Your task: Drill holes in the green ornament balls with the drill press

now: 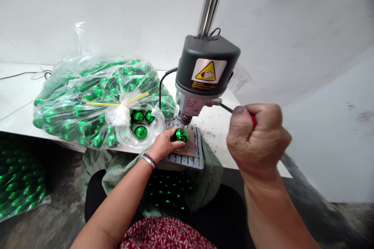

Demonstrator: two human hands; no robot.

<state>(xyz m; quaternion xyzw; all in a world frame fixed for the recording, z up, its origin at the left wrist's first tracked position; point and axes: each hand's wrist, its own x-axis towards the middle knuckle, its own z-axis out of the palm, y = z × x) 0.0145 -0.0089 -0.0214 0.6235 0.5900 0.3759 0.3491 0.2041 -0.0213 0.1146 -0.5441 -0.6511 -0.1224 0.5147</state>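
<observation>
**Finding: green ball (181, 135) standing under the drill press (206, 66), both hands engaged**

Working at a distance through the head view, I am holding the ball with the left hand (163, 146), thumb and fingers curling around its sides. The right hand (257, 140) is gripping, in a full fist, the red grip (254, 120) of the lever (226, 107). The ball is sitting on a brown board (191, 144) over the grey base plate (200, 153), at the tabletop's (230, 155) front edge. The bit (183, 127) is pointing down at the ball's top; whether it is cutting, I cannot tell.

In my judgement, good practice is requiring firm seating on the board, fingertips lying low and clear of the bit, and slow, even lever pressure; a thin shell could be cracking or spinning under haste.

The ball is showing a round, mirror-smooth finish, probably over light plastic. The board is looking flat and matt. Dark shavings (210, 142) are littering the plate and the tabletop to its right. A clear, crinkled bag (117, 118) of similar balls (140, 132) is bulging along the front edge, leftward, a yellow tie (102, 104) crossing it.
</observation>
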